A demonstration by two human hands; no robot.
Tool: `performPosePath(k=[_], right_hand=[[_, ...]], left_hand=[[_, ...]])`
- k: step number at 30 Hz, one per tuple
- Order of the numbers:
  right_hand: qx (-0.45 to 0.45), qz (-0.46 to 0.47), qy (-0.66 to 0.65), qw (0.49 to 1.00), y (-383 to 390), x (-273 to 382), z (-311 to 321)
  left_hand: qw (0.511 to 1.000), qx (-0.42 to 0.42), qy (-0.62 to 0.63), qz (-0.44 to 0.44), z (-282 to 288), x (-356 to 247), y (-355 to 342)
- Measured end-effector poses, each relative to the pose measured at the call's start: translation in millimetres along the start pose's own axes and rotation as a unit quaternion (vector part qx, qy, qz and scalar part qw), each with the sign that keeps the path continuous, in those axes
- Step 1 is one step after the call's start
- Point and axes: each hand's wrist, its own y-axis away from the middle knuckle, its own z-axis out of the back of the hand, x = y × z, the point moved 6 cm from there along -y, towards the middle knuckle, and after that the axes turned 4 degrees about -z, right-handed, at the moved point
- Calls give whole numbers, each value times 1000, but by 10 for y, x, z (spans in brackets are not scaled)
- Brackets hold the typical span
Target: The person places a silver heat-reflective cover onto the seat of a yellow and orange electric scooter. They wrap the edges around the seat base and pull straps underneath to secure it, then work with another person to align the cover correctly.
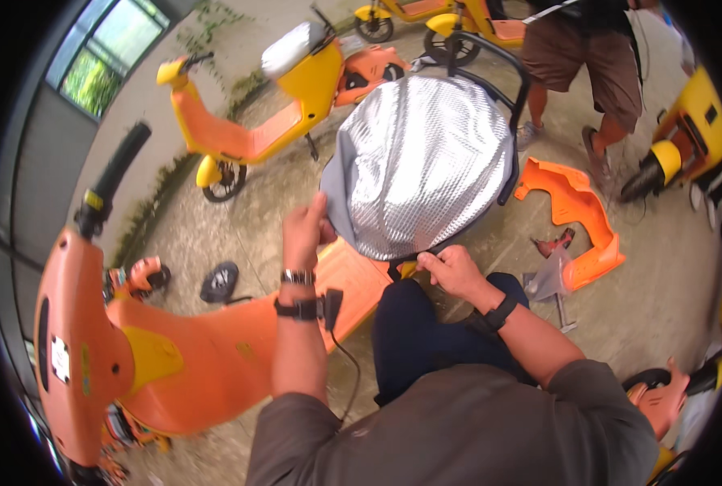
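A silver, foil-like seat cover (430, 158) is stretched over the seat of an orange scooter (223, 348) in front of me. Its grey fabric edge (340, 182) hangs at the left side. My left hand (306, 231) is closed on that edge, some fingers hidden beneath the cloth. At the cover's near rim, my right hand (452, 271) pinches the dark edging between thumb and fingers. Folds run across the silver top. Behind and to the right of the seat curves a black metal rack (511, 77).
An orange plastic body panel (592, 219) lies on the floor at right, with a red-and-black tool (555, 241), a clear plastic bag (549, 275) and a hammer-like tool (566, 316). Another scooter (247, 134) stands far left. A person in brown shorts (579, 61) stands at far right.
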Motion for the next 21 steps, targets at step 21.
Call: performPosePath(k=[21], right_hand=[[-3, 11, 42, 999, 29, 69, -30]], left_hand=[[956, 246, -156, 40, 71, -236, -397]])
